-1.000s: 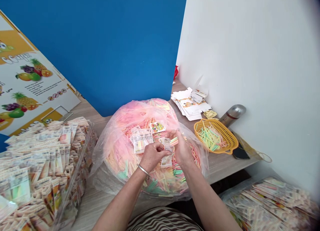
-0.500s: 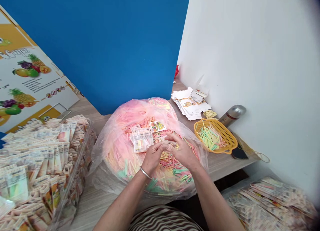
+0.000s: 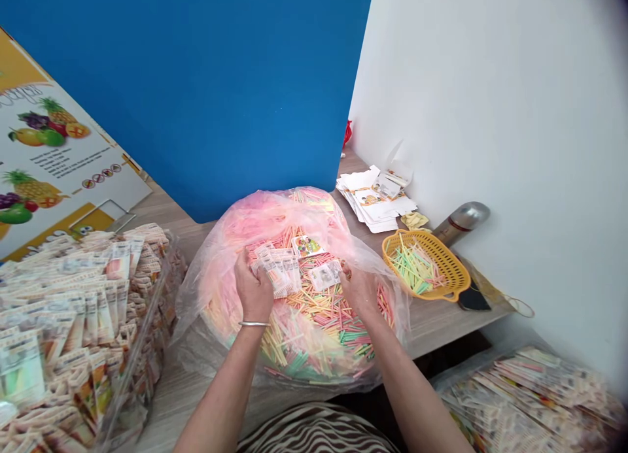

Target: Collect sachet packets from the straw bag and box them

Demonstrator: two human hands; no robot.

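My left hand, with a bangle at its wrist, closes around the left edge of a few small clear printed packets; its fingertips are partly hidden. My right hand pinches one small printed packet by its right edge. Both hands are over a large open clear plastic bag full of short, thin pastel sticks in pink, yellow and green. Behind the packets lies a card with a fruit print, on top of the sticks.
At left a clear container is heaped with filled packets. A yellow basket of sticks and a metal flask stand at right. Flat white cartons lie behind. More packets sit lower right. A printed box leans at far left.
My hands have moved apart from their meeting point over the bag. The left went left to the packets and took hold of them; the right moved slightly right with one packet.
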